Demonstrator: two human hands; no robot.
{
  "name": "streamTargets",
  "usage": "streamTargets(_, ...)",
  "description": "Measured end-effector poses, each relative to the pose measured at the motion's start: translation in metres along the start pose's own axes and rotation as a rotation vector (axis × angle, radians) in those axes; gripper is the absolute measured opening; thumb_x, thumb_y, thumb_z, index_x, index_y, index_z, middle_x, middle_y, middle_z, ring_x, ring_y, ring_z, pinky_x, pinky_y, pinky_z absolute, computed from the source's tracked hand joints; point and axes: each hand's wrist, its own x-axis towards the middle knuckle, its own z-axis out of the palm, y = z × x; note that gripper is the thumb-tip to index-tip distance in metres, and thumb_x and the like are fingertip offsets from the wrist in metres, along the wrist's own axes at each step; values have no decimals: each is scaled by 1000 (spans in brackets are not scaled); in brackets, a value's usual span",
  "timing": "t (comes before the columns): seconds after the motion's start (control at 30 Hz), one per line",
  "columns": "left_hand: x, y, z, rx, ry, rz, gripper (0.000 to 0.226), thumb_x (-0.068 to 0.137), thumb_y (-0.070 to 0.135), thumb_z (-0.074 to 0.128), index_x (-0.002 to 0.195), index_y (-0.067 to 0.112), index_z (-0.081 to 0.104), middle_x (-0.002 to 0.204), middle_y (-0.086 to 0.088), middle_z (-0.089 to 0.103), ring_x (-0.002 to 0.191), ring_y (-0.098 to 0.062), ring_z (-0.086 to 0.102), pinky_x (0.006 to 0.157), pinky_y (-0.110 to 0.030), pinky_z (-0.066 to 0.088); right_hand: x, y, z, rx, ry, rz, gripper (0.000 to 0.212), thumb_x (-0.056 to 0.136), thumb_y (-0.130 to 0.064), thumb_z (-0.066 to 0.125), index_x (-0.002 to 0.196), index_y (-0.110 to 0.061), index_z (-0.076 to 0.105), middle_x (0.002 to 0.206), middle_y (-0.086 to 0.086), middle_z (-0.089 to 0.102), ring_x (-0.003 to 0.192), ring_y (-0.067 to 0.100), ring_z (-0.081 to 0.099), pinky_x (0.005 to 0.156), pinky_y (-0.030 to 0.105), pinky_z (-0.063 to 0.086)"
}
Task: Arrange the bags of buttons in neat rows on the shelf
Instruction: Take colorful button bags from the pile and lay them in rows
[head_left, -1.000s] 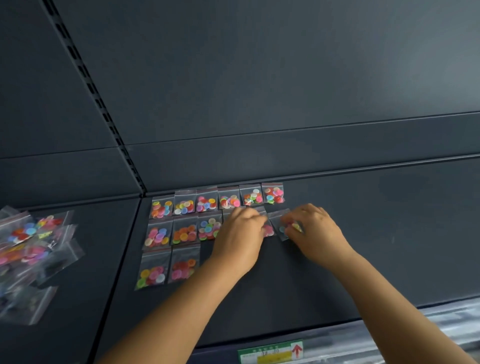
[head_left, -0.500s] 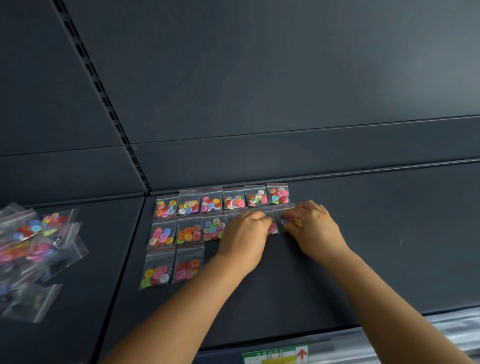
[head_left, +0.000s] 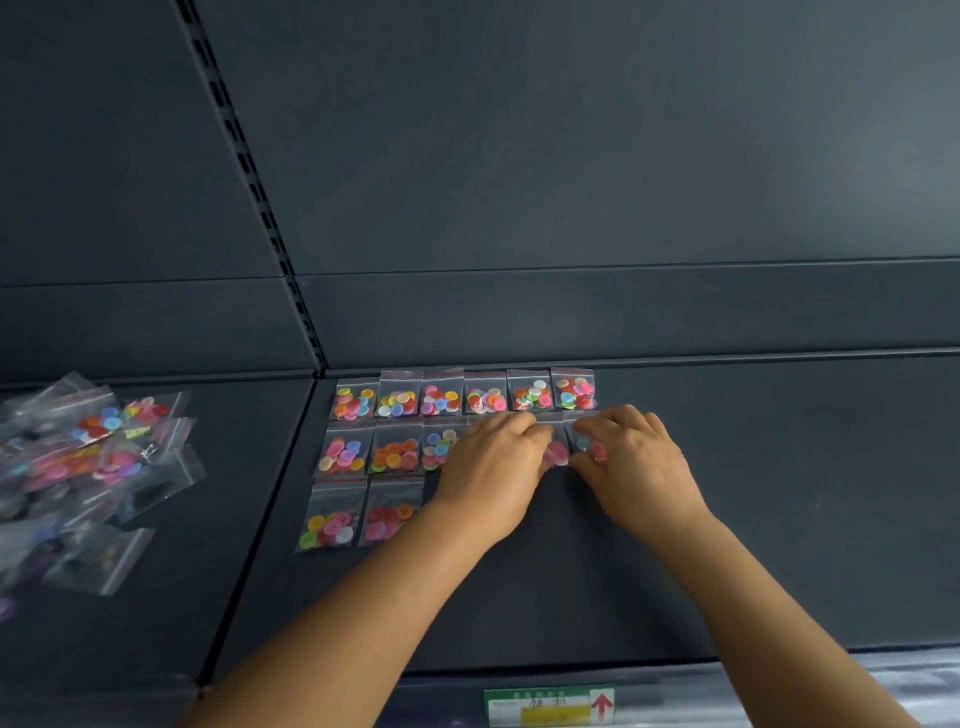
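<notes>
Bags: six in back row (head_left: 462, 393); both hands (left (head_left: 491, 457), right (head_left: 631, 460)) pinch middle-row bags; two in front.

A shop — dark metal gondola shelving (head_left: 779, 493) with a slotted upright (head_left: 249, 197), a price label (head_left: 550, 705) on the front edge, small packaged goods (head_left: 462, 392) laid out.

Dark shelf (head_left: 779, 493) carries bags of buttons in rows: back row of six (head_left: 464, 393), second row, two in front. Left hand (head_left: 493, 462), right hand (head_left: 631, 462) pinch second-row bags (head_left: 557, 451). Loose bag pile (head_left: 88, 467) far left of rows.
</notes>
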Motion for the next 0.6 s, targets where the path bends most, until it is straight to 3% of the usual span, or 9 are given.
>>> streamTargets(0.3,-73,-43,-43,78,84,-206,51,98,36,43,145,22,32,148,5,35,137,-14,30,111,-28,25,-19,-67,8,-21,-82,-248,49,90,-38,55,135,-21,48,138,-1,47,128,23,39,107,35,32)
streamTargets(0.6,-170,-126,-72,98,111,-401,52,97,39,42,146,25,31,148,8,36,135,-13,32,110,-25,24,-30,-178,46,-7,-164,-437,53,93,-43,47,142,-26,35,145,-5,37,134,18,31,114,33,26)
